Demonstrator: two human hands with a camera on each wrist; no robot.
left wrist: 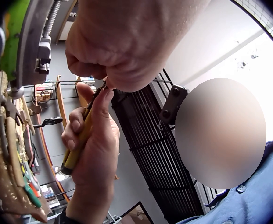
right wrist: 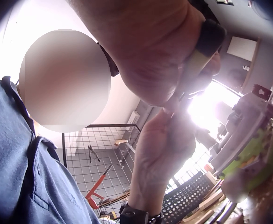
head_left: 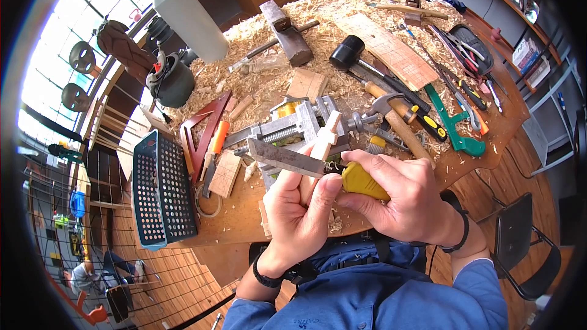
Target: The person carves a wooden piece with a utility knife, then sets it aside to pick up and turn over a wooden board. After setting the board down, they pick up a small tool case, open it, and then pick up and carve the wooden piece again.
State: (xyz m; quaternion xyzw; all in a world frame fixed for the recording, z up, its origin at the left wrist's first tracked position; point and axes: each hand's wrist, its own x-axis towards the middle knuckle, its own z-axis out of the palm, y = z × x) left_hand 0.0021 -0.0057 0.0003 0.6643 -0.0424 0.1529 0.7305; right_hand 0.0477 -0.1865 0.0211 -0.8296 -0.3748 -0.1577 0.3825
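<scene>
In the head view my right hand (head_left: 403,186) grips the yellow handle (head_left: 365,182) of a knife, its thumb laid along the top. The broad grey blade (head_left: 284,157) points left and crosses over a pale carved piece of wood (head_left: 328,134). My left hand (head_left: 298,220) holds that wood upright from below, its thumb reaching up beside the base of the blade. Just behind both hands stands a metal vise (head_left: 290,127). From the left wrist view, the right fingers curl round the yellow handle (left wrist: 79,148). The wood is hidden in both wrist views.
Wood shavings (head_left: 257,88) cover much of the bench. A perforated basket (head_left: 162,189) stands at the left edge, near a red triangle square (head_left: 206,125). To the right lie a claw hammer (head_left: 397,119), a black mallet (head_left: 348,52) and a green-handled saw (head_left: 455,125).
</scene>
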